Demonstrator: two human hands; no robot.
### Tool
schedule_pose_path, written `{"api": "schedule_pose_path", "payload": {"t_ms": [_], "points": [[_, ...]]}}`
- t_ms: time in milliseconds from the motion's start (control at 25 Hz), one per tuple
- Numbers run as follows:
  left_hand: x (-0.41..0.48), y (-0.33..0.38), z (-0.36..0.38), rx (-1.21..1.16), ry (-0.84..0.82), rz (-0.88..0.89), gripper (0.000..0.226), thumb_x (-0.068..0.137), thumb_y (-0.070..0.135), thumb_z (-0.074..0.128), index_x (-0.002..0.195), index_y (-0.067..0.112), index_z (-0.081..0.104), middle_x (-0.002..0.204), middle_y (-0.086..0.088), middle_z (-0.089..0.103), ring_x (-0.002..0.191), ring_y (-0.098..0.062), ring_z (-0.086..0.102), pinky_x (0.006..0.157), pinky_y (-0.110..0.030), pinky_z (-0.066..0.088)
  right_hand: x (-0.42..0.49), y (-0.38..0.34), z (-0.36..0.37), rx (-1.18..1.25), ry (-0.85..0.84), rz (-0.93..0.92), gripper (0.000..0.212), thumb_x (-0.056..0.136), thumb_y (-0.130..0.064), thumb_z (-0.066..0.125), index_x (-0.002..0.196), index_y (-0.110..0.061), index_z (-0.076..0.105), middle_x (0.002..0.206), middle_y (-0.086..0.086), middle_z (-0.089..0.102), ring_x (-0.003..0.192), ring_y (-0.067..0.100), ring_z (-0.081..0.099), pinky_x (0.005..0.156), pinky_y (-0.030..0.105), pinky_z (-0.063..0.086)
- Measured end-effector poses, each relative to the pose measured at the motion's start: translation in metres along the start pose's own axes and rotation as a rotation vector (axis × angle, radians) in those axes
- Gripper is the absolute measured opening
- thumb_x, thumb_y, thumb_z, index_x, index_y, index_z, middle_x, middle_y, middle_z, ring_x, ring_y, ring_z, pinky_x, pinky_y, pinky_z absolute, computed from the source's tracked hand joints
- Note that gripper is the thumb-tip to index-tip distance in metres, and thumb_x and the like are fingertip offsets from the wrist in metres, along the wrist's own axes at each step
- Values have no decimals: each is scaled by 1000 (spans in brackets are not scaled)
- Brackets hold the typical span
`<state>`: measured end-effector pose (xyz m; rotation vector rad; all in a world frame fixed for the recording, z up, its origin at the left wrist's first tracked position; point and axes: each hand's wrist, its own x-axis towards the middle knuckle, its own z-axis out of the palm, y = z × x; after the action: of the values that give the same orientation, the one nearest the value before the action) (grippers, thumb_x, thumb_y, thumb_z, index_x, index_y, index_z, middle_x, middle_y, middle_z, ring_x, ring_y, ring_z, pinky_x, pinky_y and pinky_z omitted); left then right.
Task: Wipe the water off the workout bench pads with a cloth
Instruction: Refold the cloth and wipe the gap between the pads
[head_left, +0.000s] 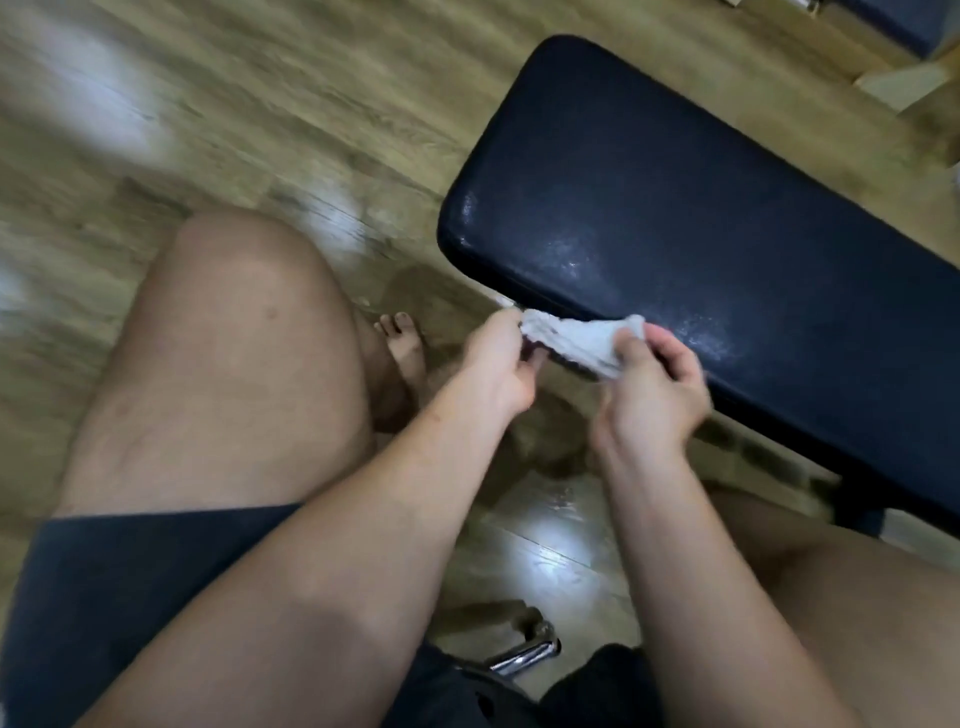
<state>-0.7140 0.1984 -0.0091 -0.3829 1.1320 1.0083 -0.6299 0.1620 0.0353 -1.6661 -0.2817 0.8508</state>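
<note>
Hands, two: left hand (501, 364) and right hand (649, 389) pinch one cloth (582, 340) (white) beside one pad (701, 208).

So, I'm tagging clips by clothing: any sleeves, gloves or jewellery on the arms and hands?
No. The left forearm and right forearm are bare, no sleeves in view; the left hand and right hand show no gloves, watch or wristband.
</note>
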Motion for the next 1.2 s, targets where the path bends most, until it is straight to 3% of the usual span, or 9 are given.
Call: {"api": "schedule_pose_path", "payload": {"t_ms": [120,240,400,560,640,720,800,1000,1200], "points": [[-17,-66,17,120,-173,-181,16,93,-5,48,85,4,58,79,-11,61,68,-16,60,45,-20,54,44,-28,-62,18,206,-33,18,82,-1,71,80,-16,62,75,1,63,63,5,62,68,20,52],[-16,-55,18,68,-104,-111,16,90,-9,49,81,2,57,76,-13,60,65,-18,59,45,-22,54,45,-20,-58,-181,217,-170,14,83,-9,69,81,-20,62,72,-1,64,64,7,61,69,25,52],[-25,35,-9,-112,-37,190,29,97,0,34,76,2,54,63,-11,65,62,-17,58,55,-25,53,-15,8,40,-391,-261,-427,12,79,-13,67,81,-25,68,75,-7,69,73,13,66,77,39,56],[-66,124,-29,-295,-85,488,27,99,2,38,80,6,57,63,-5,64,53,-10,62,53,-17,53,-57,-21,94,-260,-574,-399,17,83,-9,67,88,-25,68,85,-7,67,73,7,63,81,36,56],[-91,141,-41,-119,-127,563,19,96,0,41,88,9,55,66,-3,64,52,-7,63,57,-16,54,-55,-34,81,-300,-680,-429,25,85,-6,61,99,-25,69,105,0,66,80,-2,60,84,23,54],[-109,134,-47,132,-155,554,25,94,-2,37,99,12,57,74,-4,65,55,-8,64,56,-17,56,-44,-46,58,-352,-757,-393,30,83,-3,57,97,-25,72,115,0,67,96,-3,60,90,13,48],[-113,113,-44,195,-178,495,35,92,-4,32,107,10,61,84,-9,63,59,-12,64,56,-20,57,-30,-55,34,-379,-737,-255,32,75,-6,53,89,-25,75,111,-1,71,104,11,65,98,30,50],[-87,62,-44,-34,-255,321,55,80,-14,24,113,2,65,91,-14,68,67,-17,69,61,-26,59,-11,-70,4,-596,-766,-225,37,84,13,59,112,-9,67,110,-4,70,84,-6,68,71,9,51],[-52,124,-52,-389,-203,228,28,86,-14,36,89,-7,64,71,-14,70,62,-17,70,63,-25,61,-17,-83,89,-755,-901,-308,21,89,-20,68,88,0,69,70,6,72,68,21,73,60,30,57]]}}
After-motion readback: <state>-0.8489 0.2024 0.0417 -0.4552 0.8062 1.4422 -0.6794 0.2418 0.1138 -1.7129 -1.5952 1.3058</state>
